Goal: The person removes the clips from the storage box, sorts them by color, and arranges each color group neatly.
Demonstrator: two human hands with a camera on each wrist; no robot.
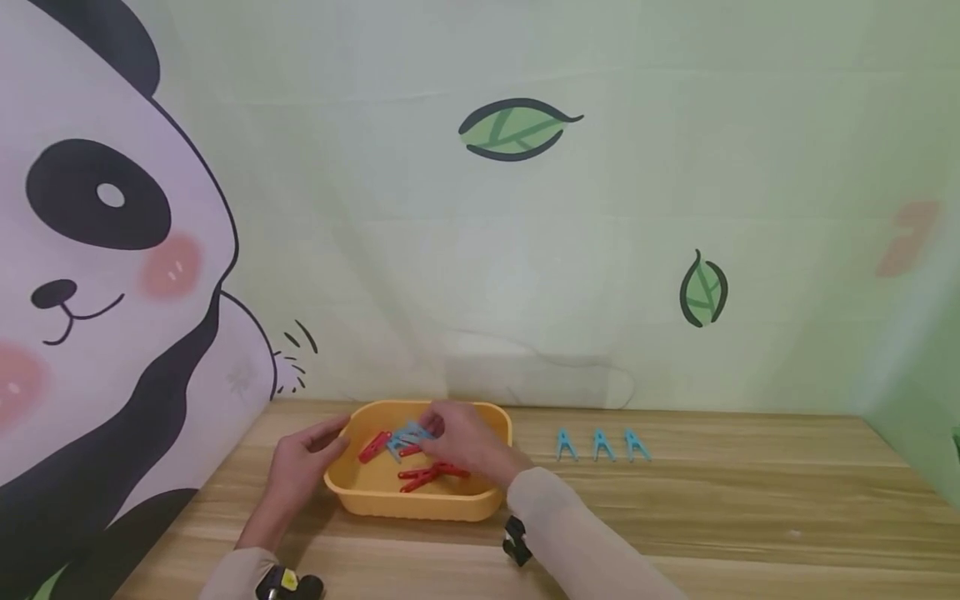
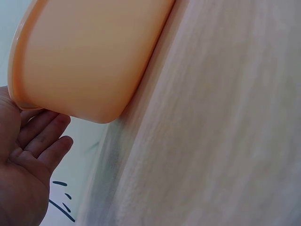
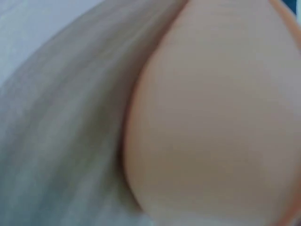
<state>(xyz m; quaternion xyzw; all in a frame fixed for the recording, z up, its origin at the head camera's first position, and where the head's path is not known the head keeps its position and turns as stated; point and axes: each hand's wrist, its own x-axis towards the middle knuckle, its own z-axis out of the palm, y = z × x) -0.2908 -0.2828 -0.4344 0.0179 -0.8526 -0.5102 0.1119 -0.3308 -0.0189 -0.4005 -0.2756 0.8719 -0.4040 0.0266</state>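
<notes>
A yellow-orange plastic basin [image 1: 420, 506] stands on the wooden table, with several red and blue clothespins inside. My right hand [image 1: 468, 437] reaches over its right side, thumb and fingertips pinching a blue clothespin [image 1: 412, 431] that is partly hidden. Beside that lies a red clothespin [image 1: 374, 447]; more red clothespins [image 1: 420, 477] lie crossed below my palm. At the left rim is my left hand [image 1: 296, 467], its fingers loosely extended along the outside of the basin. The left wrist view shows those fingers under the rim. Only the basin's wall [image 3: 211, 117] fills the right wrist view.
Three blue clothespins stand in a row right of the basin: a left one [image 1: 566, 446], a middle one [image 1: 603, 446] and a right one [image 1: 637, 446]. Behind the wooden table [image 1: 712, 508] hangs a pale green backdrop [image 1: 600, 208] with a panda and leaves.
</notes>
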